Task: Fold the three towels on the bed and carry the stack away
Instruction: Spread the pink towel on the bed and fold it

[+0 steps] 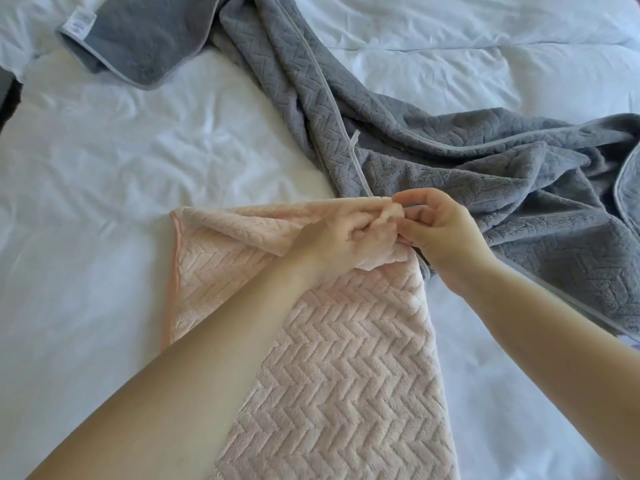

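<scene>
Grip, both hands: the left hand [346, 237] is clenched round the bunched far right corner of the pale pink, herringbone-textured fleece towel [346, 358]. The right hand [446, 233] pinches the same corner from the right between thumb and fingertips. The two hands touch. The pink towel lies at the near centre of the white-sheeted bed [86, 168], running from the near edge up to the hands, with a doubled layer along its far end. Just beyond and to the right, touching the held corner, a large grey herringbone fleece towel [450, 150] lies crumpled. At far left is a smaller plain grey towel [138, 39] bearing a white label [81, 22]; whether the two grey towels overlap cannot be told.
</scene>
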`<state>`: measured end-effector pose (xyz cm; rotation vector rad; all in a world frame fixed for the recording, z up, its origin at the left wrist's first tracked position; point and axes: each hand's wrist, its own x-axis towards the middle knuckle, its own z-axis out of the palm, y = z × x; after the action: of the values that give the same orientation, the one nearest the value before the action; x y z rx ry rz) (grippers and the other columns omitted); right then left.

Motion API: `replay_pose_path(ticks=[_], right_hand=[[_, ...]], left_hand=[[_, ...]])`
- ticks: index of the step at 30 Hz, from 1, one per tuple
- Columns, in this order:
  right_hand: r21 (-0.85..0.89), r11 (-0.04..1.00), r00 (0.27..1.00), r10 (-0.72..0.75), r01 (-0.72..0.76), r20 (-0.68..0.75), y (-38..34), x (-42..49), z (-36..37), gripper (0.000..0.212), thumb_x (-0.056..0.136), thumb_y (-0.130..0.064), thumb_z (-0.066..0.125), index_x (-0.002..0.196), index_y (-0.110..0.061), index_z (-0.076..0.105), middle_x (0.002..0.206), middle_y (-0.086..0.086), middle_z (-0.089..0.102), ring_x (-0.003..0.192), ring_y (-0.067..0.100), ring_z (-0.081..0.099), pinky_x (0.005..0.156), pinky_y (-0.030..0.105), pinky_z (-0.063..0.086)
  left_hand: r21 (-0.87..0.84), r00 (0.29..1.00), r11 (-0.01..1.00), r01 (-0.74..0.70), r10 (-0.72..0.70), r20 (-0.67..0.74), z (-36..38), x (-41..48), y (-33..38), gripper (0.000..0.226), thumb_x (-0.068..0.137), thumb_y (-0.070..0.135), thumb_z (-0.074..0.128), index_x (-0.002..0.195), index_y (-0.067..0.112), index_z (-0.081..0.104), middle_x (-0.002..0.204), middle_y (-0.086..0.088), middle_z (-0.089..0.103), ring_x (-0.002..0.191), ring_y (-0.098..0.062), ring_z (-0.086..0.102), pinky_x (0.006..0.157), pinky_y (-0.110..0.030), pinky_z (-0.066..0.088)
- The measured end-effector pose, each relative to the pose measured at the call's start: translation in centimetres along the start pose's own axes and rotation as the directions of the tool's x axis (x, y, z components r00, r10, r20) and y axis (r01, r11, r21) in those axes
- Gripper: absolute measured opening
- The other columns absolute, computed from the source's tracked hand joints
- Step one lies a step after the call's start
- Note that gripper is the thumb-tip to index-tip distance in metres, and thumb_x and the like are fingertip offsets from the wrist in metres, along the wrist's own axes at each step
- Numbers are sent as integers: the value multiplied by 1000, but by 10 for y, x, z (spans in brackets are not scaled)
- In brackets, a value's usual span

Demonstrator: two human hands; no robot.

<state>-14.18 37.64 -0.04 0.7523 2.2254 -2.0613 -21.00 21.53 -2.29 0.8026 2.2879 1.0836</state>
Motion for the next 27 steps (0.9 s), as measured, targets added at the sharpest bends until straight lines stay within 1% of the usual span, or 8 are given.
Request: replay_pose_path(ticks=[3, 5, 8, 12, 15, 19, 24, 27], right_hand=[[-69, 997, 999, -43, 42, -19, -3, 9, 0, 12, 84, -12, 71, 93, -19, 66, 69, -6, 70, 63, 6, 65, 60, 18, 51], [-185, 980, 997, -75, 69, -24, -7, 19, -3, 3, 85, -18, 70, 86, -20, 68, 66, -7, 67, 57, 2, 59, 58, 18, 48], [-364, 922, 990, -142, 129, -8, -11, 34, -5, 13, 88, -25, 66, 75, -24, 64, 60, -9, 52, 49, -1, 43, 52, 15, 38], [-337, 928, 987, -150, 162, 61, -19, 52, -2, 20, 94, -22, 57, 75, -26, 55, 65, -5, 49, 60, 7, 43, 61, 23, 40], [-349, 927, 985, -93, 139, 146, -23, 67, -9, 19, 97, -24, 52, 79, -28, 55, 73, -5, 55, 69, 16, 47, 69, 35, 41], [-391, 912, 968, -28, 127, 250, -25, 81, -24, 16, 99, -22, 46, 85, -26, 53, 99, 2, 68, 67, 8, 51, 65, 26, 39], [-409, 876, 870, -24, 255, 492, -22, 80, -33, 20, 97, -22, 51, 115, -26, 60, 106, -18, 67, 74, 4, 57, 67, 8, 41], [-560, 772, 818, 92, 302, 568, -25, 81, -32, 26, 87, -43, 61, 113, -38, 60, 100, -20, 66, 89, 0, 62, 79, 14, 46]], left_hand=[[29, 999, 998, -52, 52, -14, -3, 6, 3, 42, 83, 60, 59, 117, 35, 60, 87, 8, 56, 71, 0, 52, 67, -26, 46], [-42, 999, 998, -35, 35, -8, -4, 10, 1, 39, 87, 55, 56, 121, 35, 55, 88, 10, 62, 80, 1, 57, 73, -29, 49], [-88, 999, 996, -7, 4, -34, -4, 17, 3, 14, 94, 45, 50, 88, 35, 56, 75, 14, 59, 76, -7, 56, 74, -31, 47], [-192, 993, 981, 18, -40, -112, -12, 38, 6, 36, 94, 34, 55, 61, 24, 48, 50, 12, 42, 51, 1, 37, 55, -18, 34], [-66, 992, 997, 46, -54, -114, -19, 55, 5, 28, 93, 45, 51, 78, 22, 59, 61, 8, 53, 61, -8, 51, 64, -28, 43], [36, 999, 998, 48, -47, -6, -33, 57, -12, 32, 83, 61, 50, 86, 30, 55, 67, 11, 55, 66, -10, 51, 71, -33, 44], [-111, 1000, 994, -12, 12, -2, -34, 53, -27, 15, 92, 33, 58, 80, 25, 59, 69, 6, 56, 65, -9, 48, 69, -31, 41], [-184, 998, 981, -53, 48, -35, -32, 61, -20, 12, 88, 35, 62, 80, 28, 58, 70, 3, 55, 62, -8, 46, 63, -26, 40]])
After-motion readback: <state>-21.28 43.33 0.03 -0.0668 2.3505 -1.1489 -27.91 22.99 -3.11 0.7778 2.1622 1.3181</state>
